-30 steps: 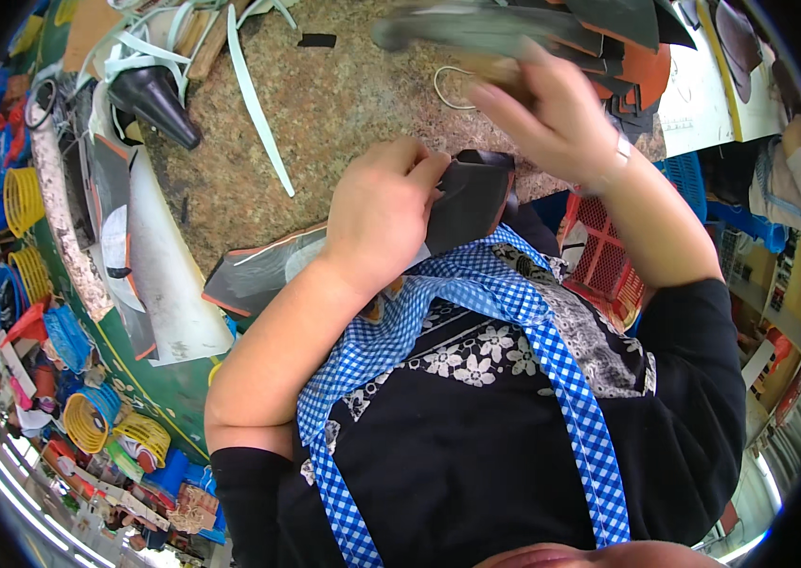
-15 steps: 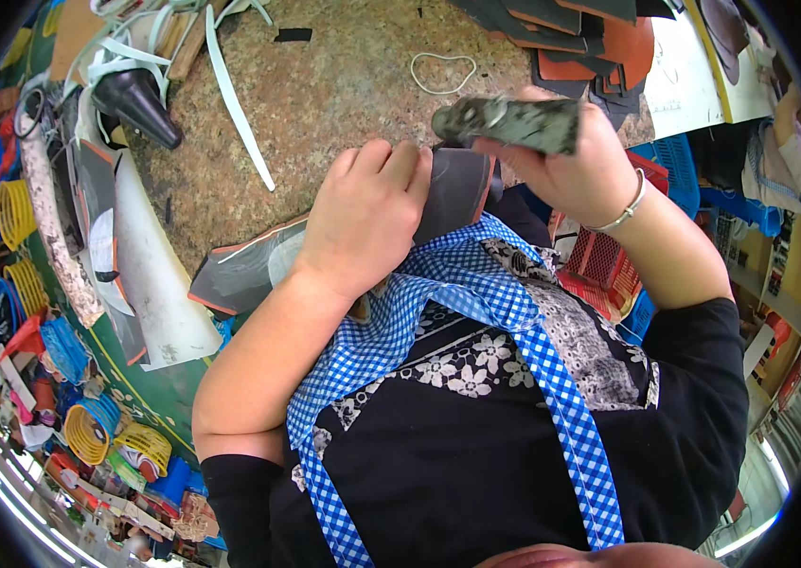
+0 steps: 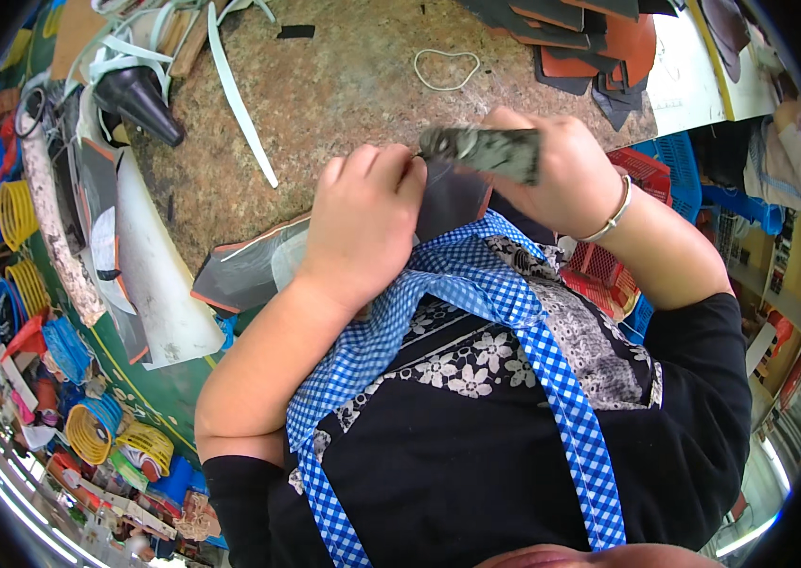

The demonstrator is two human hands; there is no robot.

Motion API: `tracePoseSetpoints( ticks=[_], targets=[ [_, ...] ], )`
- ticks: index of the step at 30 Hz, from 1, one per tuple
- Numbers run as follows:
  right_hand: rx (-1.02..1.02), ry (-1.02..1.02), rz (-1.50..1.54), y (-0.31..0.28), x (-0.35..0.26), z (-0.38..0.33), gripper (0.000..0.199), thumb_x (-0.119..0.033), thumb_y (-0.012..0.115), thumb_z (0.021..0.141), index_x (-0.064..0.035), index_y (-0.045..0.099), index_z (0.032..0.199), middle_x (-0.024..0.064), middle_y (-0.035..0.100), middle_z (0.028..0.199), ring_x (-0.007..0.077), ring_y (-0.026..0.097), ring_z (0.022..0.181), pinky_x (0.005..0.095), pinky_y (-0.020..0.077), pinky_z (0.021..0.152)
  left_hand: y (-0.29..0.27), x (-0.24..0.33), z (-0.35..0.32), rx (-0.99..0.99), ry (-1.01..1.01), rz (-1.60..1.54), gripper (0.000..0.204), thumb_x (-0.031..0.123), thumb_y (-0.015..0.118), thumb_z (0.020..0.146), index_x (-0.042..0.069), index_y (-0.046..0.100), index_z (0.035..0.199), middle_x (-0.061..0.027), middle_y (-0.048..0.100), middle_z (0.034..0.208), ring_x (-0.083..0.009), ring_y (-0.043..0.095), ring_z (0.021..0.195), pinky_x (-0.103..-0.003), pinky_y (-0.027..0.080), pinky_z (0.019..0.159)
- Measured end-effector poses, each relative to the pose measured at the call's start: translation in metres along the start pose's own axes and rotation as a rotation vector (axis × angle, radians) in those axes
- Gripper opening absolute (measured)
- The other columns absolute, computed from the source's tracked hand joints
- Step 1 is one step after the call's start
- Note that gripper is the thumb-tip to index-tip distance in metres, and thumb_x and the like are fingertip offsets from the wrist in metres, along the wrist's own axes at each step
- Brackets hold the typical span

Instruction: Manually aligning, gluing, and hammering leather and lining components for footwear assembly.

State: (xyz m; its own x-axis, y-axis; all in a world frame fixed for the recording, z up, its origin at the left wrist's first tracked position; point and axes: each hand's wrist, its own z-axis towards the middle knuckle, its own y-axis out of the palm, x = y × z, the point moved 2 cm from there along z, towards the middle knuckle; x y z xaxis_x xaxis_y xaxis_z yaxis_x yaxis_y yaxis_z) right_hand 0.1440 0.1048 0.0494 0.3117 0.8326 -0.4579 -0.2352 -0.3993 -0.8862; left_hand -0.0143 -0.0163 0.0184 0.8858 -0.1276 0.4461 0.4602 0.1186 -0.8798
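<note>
- Head view, the only one: the left hand is clamping down, fingers curled shut, on a dark leather piece at chest height, just above the blue checked apron.
- The right hand is closed around a grey mottled tool, blurred here, so its exact kind cannot be told; its tip is sitting right at the top edge of the dark leather piece, touching or nearly so.
- The dark leather piece is lying between the two hands, the left hand covering its left side and the right hand pinning its right corner, with an orange-brown edge showing there.
- Judging by the way it is bending, the piece looks light, thin and floppy rather than stiff; it would be best gripped close to the worked edge, thumb on one face and fingers behind, so it is not sagging away.
- Its surface looks smooth, so a firm pinch seems wiser than a loose hold; nothing suggests it is fragile.
- Behind the hands, the desk is carrying a white rubber band, a long white strip, a black shoe last and a stack of dark and orange cut pieces, all well apart from both hands.
- A larger grey sheet is hanging off the desk edge just left of the left forearm.
</note>
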Motion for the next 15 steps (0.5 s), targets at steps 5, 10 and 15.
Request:
tracePoseSetpoints(
  ticks=[5,10,15],
  targets=[
    [0.006,0.000,-0.078,0.005,-0.006,0.001,0.028,-0.023,0.070,0.082,-0.0059,0.049,0.087,0.0102,0.059,0.061,0.0301,0.064,0.058,0.0418,0.0505,0.052,-0.009,-0.027,-0.004,-0.114,-0.176,-0.277,0.021,0.012,0.069,0.077,0.007,0.070,0.098,-0.0085,0.064,0.100,-0.0285,0.061,0.092,-0.041,0.046,0.079],
    [-0.018,-0.053,-0.025,0.008,-0.009,0.003,0.028,-0.025,0.069,0.083,-0.0053,0.049,0.088,0.0106,0.060,0.064,0.0308,0.064,0.058,0.0421,0.0506,0.052,-0.010,0.004,-0.015,-0.054,0.050,0.154,0.034,0.009,0.076,0.073,0.007,0.069,0.107,-0.0101,0.065,0.095,-0.0269,0.063,0.094,-0.037,0.050,0.082],
    [-0.029,-0.002,-0.039,0.013,-0.016,0.004,0.030,-0.026,0.069,0.083,-0.0045,0.048,0.088,0.0112,0.061,0.067,0.0319,0.063,0.058,0.0422,0.0505,0.052,-0.022,-0.047,-0.028,-0.234,-0.318,-0.549,0.035,-0.002,0.071,0.075,0.007,0.070,0.109,-0.0096,0.066,0.098,-0.0297,0.064,0.089,-0.035,0.052,0.079]
  ],
)
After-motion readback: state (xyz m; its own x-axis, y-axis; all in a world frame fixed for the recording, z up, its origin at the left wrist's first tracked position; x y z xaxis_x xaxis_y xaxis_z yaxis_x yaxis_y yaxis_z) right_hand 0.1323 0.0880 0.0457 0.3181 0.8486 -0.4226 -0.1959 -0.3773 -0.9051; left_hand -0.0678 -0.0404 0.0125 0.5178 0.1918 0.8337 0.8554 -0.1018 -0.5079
